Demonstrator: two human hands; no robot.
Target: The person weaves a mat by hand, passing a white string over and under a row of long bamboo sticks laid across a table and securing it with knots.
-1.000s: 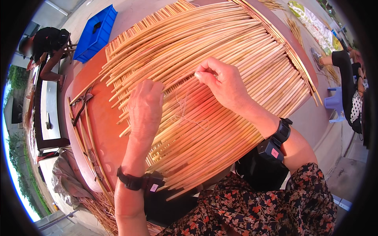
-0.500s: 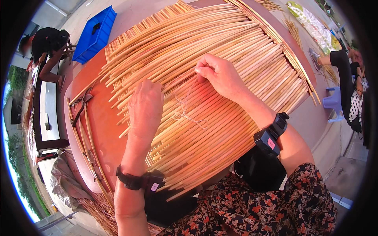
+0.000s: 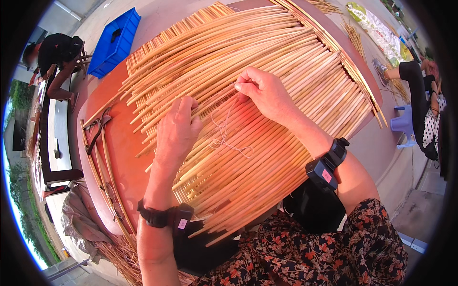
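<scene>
A mat of slender pale reed-like sticks (image 3: 248,157), laid side by side, spreads across the reddish-brown table (image 3: 126,148). Above its middle, my right hand (image 3: 267,95) pinches a thin white thread (image 3: 222,138), which hangs down in loose loops on the sticks. My left hand (image 3: 179,126) is held over the mat's left part, fingers curled in; whatever is between them is hidden. More sticks (image 3: 214,52) lie in a looser layer beyond both hands. Black bands with small boxes circle both my wrists.
Dark-handled cutters (image 3: 98,128), eyeglasses (image 3: 112,195) and a few long sticks lie at the table's left edge. A blue crate (image 3: 114,43) stands beyond it. One person (image 3: 59,52) bends at the far left; another sits at right near a purple stool (image 3: 403,124).
My left hand has turned slightly, bringing its thumb into view at the right side. The sticks beneath it have shifted a little. My right hand keeps its pinch almost in place.
</scene>
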